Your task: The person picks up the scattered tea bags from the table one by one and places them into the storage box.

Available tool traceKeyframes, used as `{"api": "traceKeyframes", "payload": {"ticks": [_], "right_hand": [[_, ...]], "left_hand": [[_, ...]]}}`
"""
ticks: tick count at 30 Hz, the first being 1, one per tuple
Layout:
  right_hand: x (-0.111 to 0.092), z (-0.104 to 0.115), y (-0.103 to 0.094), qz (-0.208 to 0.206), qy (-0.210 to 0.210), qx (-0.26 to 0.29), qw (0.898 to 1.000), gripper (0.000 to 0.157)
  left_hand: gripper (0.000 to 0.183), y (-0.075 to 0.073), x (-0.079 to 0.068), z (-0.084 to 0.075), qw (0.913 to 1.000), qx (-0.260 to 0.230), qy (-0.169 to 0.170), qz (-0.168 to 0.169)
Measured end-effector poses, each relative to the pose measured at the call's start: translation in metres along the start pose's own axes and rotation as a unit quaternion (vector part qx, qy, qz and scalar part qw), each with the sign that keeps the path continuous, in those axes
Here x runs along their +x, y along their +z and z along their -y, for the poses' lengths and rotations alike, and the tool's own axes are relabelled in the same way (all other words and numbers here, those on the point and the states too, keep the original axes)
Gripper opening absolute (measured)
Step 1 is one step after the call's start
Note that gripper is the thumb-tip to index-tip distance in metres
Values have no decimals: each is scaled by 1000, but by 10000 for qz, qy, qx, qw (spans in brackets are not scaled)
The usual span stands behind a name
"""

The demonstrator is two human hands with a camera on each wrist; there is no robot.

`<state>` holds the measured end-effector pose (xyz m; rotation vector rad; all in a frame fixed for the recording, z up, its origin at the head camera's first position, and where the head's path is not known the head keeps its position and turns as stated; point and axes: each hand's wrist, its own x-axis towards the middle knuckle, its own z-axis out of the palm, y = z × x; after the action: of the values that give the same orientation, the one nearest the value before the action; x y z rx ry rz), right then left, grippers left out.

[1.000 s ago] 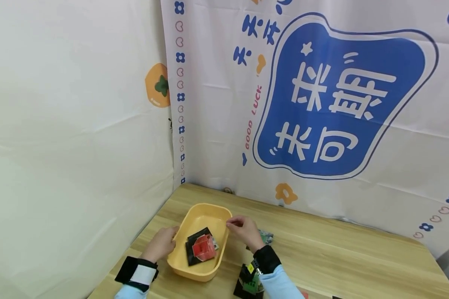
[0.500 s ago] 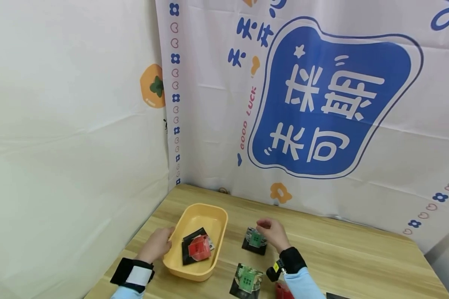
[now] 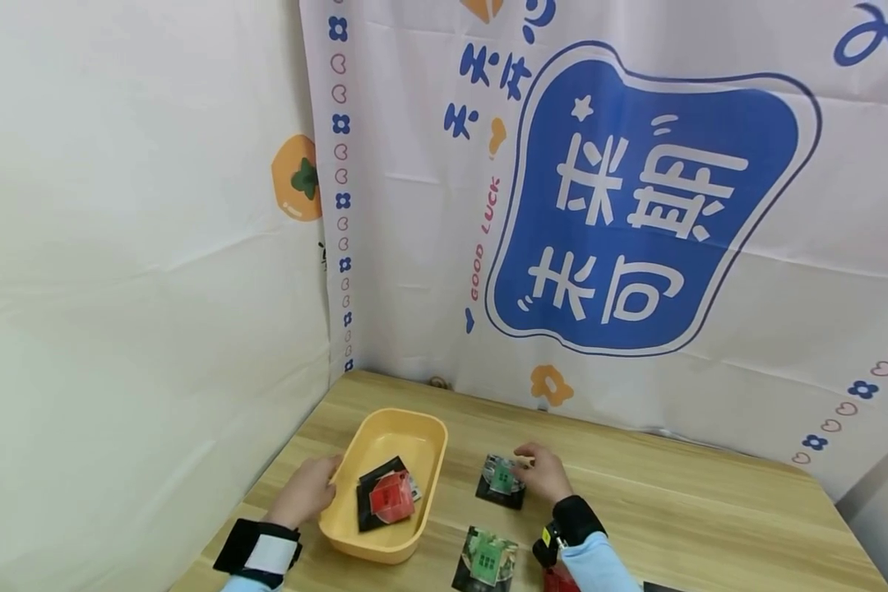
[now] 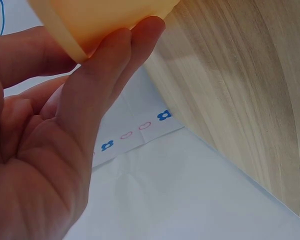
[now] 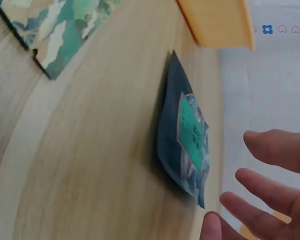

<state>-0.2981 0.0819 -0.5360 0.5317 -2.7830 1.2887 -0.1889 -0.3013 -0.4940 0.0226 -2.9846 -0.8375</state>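
1. Black square sachet with a green label (image 3: 501, 480), as we see it from the head, lies on the wood-grain table (image 3: 673, 493) just right of the yellow plastic tray (image 3: 400, 426), apart from its wall. Our right hand (image 3: 545, 474) is beside the sachet's far side from the tray. Our left hand (image 3: 305, 492) holds the tray's left side. Inside the tray, a red square packet (image 3: 394, 497) overlaps a black packet (image 3: 368, 508). To the tray's lower right lies a second packet with a green label and leafy print (image 3: 486, 562); farther right, a red packet (image 3: 559, 579) is partly hidden by our right wrist.

2. From the left wrist, we see our left hand pinching the tray's wall, fingers on both faces of it.

3. From the right wrist, we see our right hand with fingers apart and loosely bent, gripping nothing; a gap shows between them and the sachet. The sachet's surface bulges a little and its edge seems slightly raised. We judge it light, pliable and rather slippery, unlikely to break. Its raised edge, on the side away from the tray, looks the best place for us to pinch.
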Motion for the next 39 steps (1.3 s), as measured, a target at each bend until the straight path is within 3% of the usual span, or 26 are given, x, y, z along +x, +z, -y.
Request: {"api": "traceKeyframes", "payload": {"ticks": [10, 15, 26, 39], "right_hand": [[7, 0, 13, 269, 372, -648, 9968, 58], [8, 7, 17, 282, 464, -883, 9946, 63], [-2, 18, 27, 166, 468, -1588, 9861, 48], [8, 15, 28, 150, 618, -1602, 9850, 41]], "left_hand": [[42, -2, 2, -2, 9999, -65, -49, 81], [41, -1, 2, 1, 9999, -22, -4, 135], [43, 2, -3, 4, 9995, 26, -138, 289], [43, 0, 3, 2, 9997, -70, -82, 218]]}}
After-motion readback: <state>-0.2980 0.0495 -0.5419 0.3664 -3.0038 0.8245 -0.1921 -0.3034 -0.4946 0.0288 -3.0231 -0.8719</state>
